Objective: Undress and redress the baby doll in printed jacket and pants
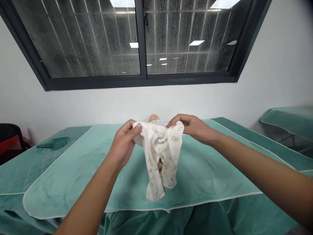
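A small pair of white printed baby pants (156,153) hangs in front of me, its two legs pointing down. My left hand (124,140) pinches the waistband at its left corner between thumb and fingers. At the opposite corner, my right hand (189,127) grips the waistband too. Behind the pants lies a baby doll (154,117); the top of its head and a bit of a patterned top show above the waistband. A patch of its skin-coloured body is visible between the pant legs. The rest of the doll is hidden.
A light green mat (80,169) with a pale edge covers a darker green bed cover (29,166). Beyond it stand a white wall (110,104) and a dark-framed window (143,78). A black and red chair (11,142) is at the left; another green-covered surface (290,120) sits right.
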The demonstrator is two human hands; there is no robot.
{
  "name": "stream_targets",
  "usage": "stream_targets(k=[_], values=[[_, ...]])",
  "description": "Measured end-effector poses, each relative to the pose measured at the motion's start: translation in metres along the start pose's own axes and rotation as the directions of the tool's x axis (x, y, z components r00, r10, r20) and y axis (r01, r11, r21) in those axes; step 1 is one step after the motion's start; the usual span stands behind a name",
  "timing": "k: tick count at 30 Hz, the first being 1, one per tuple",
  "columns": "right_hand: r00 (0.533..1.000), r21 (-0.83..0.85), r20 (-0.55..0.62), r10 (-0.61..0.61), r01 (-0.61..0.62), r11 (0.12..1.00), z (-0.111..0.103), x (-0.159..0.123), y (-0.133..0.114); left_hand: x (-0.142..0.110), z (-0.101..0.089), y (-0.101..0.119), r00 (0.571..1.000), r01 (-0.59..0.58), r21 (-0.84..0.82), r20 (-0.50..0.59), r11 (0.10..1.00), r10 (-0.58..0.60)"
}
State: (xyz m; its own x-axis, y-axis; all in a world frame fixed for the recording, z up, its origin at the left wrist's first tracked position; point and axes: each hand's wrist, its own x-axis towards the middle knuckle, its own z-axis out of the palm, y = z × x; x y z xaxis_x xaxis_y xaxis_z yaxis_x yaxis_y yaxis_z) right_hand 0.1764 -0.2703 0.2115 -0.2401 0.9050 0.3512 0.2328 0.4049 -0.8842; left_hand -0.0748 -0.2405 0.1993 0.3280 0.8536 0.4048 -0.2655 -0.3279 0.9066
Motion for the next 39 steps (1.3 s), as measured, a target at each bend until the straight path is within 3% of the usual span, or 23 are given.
stream_targets(k=[2, 5, 11, 13, 15, 18, 20, 23, 25, 26, 28, 30, 34, 39], values=[[0.994, 0.071, 0.109, -0.004, -0.004, 0.997, -0.004, 0.0, 0.005, 0.003, 0.0, -0.001, 0.998, -0.005, -0.098, -0.071, 0.995, -0.002], [0.978, 0.095, 0.209, 0.001, -0.021, 0.995, -0.001, 0.0, 0.011, 0.007, 0.001, -0.002, 0.995, 0.031, -0.157, -0.085, 0.987, -0.045], [0.996, -0.096, 0.082, -0.022, 0.029, 0.995, 0.011, 0.005, 0.014, 0.012, 0.001, 0.0, 0.992, 0.054, -0.16, -0.101, 0.986, -0.071], [0.996, -0.142, 0.088, -0.031, 0.043, 0.989, 0.011, 0.008, 0.01, 0.012, 0.0, 0.004, 0.996, 0.076, -0.067, -0.036, 0.995, -0.078], [0.996, -0.126, 0.061, -0.065, 0.073, 0.989, 0.011, 0.012, 0.006, 0.01, 0.004, 0.01, 0.988, 0.089, 0.14, 0.111, 0.986, -0.105], [0.985, -0.023, -0.032, -0.17, 0.17, 0.985, 0.015, 0.016, 0.007, 0.005, 0.016, 0.017, 0.929, 0.002, 0.485, 0.322, 0.874, -0.181], [0.972, 0.07, -0.053, -0.229, 0.233, 0.97, 0.018, 0.017, 0.014, 0.001, 0.024, 0.018, 0.903, -0.055, 0.562, 0.38, 0.825, -0.199], [0.982, 0.189, -0.033, -0.187, 0.19, 0.964, 0.019, 0.012, 0.028, 0.0, 0.03, 0.015, 0.922, -0.008, 0.427, 0.352, 0.904, -0.158], [0.991, 0.228, 0.079, -0.107, 0.086, 0.97, 0.017, 0.008, 0.036, 0.002, 0.03, 0.012, 0.96, 0.054, 0.239, 0.253, 0.969, -0.116], [0.98, 0.251, 0.183, -0.072, 0.024, 0.968, 0.015, 0.005, 0.039, 0.004, 0.03, 0.01, 0.976, 0.078, 0.146, 0.193, 0.986, -0.106], [0.916, 0.326, 0.399, -0.035, -0.106, 0.94, 0.013, 0.002, 0.042, 0.008, 0.031, 0.006, 0.989, 0.118, -0.02, 0.089, 0.993, -0.116], [0.891, 0.417, 0.454, -0.018, -0.194, 0.888, 0.013, 0.001, 0.043, 0.011, 0.035, 0.001, 0.987, 0.162, -0.154, 0.03, 0.975, -0.16], [0.947, 0.366, 0.312, 0.071, -0.189, 0.911, 0.025, 0.003, 0.048, 0.013, 0.043, -0.013, 0.968, 0.253, -0.284, 0.073, 0.925, -0.242], [0.998, 0.419, 0.006, 0.058, -0.056, 0.906, 0.037, 0.009, 0.056, 0.003, 0.037, -0.023, 0.89, 0.392, -0.098, 0.293, 0.915, -0.35]])
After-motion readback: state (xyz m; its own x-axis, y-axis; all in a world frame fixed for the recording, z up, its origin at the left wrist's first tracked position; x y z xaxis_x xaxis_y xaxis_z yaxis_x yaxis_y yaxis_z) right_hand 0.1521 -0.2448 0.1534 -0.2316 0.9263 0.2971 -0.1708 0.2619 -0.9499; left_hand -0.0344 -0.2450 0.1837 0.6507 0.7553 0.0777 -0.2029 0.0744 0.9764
